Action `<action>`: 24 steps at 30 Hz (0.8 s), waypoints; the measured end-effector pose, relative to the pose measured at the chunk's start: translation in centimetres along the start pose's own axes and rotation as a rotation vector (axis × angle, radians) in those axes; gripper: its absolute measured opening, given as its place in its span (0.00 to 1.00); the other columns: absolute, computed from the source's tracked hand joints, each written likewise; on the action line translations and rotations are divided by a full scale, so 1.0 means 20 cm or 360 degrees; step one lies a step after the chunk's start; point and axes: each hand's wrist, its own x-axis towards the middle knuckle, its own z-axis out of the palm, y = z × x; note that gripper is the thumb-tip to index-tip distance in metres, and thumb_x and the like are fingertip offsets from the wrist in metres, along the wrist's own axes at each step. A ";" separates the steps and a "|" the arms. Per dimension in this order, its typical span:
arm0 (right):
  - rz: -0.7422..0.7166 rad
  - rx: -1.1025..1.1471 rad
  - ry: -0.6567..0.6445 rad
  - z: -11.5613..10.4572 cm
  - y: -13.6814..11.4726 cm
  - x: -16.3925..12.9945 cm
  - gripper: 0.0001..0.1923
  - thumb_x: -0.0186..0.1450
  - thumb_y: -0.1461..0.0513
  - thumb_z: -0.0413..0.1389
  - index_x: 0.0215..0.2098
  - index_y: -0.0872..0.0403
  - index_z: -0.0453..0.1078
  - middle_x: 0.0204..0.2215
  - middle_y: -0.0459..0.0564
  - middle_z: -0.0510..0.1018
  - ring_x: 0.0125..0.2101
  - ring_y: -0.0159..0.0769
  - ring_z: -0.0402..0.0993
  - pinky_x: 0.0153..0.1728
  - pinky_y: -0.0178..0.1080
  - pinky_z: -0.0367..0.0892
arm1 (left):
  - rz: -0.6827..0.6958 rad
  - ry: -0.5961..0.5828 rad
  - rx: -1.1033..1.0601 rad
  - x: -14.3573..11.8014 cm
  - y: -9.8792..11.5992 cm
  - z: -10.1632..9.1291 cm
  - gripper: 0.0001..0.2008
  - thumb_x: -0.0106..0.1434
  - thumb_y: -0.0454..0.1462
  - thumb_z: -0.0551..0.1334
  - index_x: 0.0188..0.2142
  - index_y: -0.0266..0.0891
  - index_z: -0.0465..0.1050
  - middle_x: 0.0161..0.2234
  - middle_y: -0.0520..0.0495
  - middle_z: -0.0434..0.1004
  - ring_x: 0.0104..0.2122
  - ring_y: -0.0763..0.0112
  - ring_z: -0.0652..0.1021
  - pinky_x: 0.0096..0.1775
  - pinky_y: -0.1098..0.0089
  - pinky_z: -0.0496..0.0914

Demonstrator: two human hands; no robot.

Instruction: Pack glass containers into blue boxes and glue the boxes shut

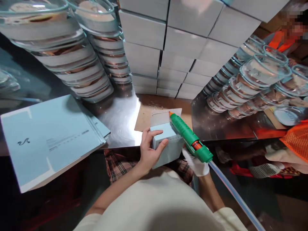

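Head view: the box [166,142], a small pale blue carton, sits at the near edge of the worktop [120,118], its flap [166,116] open and lying flat on the far side. The left hand [150,148] is clamped on the box, thumb on the top face and fingers around its left side. The right hand [196,163], in a white glove, is closed around the glue gun [190,138], just right of the box. The gun is green, and its orange nozzle [170,113] meets the flap at the box's far edge. A clear hose [235,195] runs from the gun's rear, down and to the right of the box. Left of the box lies a stack of flat cartons [48,138]. Beyond the box rises a wall of closed boxes [178,48], with stacked clear bowls [72,57] on either side. Far right of the box, another person's orange sleeve [297,141] shows.
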 end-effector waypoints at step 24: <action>0.0310 0.0443 -0.0453 0.09 -0.17 0.52 0.30 0.51 0.45 0.75 0.46 0.53 0.84 0.43 0.51 0.87 0.44 0.46 0.83 0.47 0.46 0.79 | -0.0232 -0.0170 -0.0306 0.07 0.04 -0.12 0.22 0.60 0.58 0.72 0.39 0.44 0.77 0.52 0.42 0.78 0.52 0.56 0.80 0.49 0.63 0.75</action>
